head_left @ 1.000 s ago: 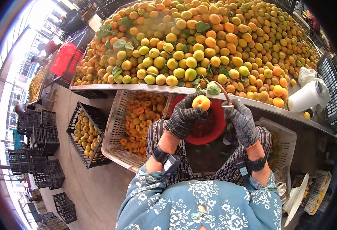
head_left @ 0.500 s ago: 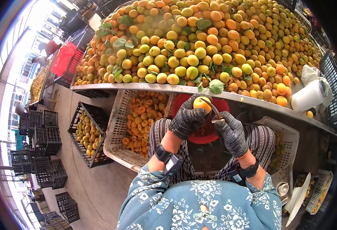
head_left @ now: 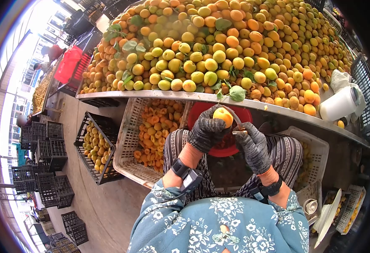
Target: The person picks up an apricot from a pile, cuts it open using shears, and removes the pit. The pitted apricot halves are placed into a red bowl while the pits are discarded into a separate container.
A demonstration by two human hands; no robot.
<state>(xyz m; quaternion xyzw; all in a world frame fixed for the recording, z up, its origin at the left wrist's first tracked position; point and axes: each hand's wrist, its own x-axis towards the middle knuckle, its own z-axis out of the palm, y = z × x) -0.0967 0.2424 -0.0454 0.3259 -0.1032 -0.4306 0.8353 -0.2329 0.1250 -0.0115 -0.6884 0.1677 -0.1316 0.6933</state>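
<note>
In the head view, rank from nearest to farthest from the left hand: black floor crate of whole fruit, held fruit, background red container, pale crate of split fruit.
1. Held fruit, in the left hand
2. Pale crate, just left of it
3. Black floor crate, farther left
4. Red container, left background

- Left hand [head_left: 207, 130], gloved: grips one apricot [head_left: 223, 117].
- Right hand [head_left: 252, 148], gloved: holds curved knife [head_left: 235, 118], blade at the fruit; contact likely, hard to confirm.
- Red basin [head_left: 223, 145] below hands.
- Apricot heap [head_left: 202, 55] on metal-edged table [head_left: 159, 95].
- White crate [head_left: 131, 167] beside left leg: halved apricots [head_left: 153, 137].
</note>
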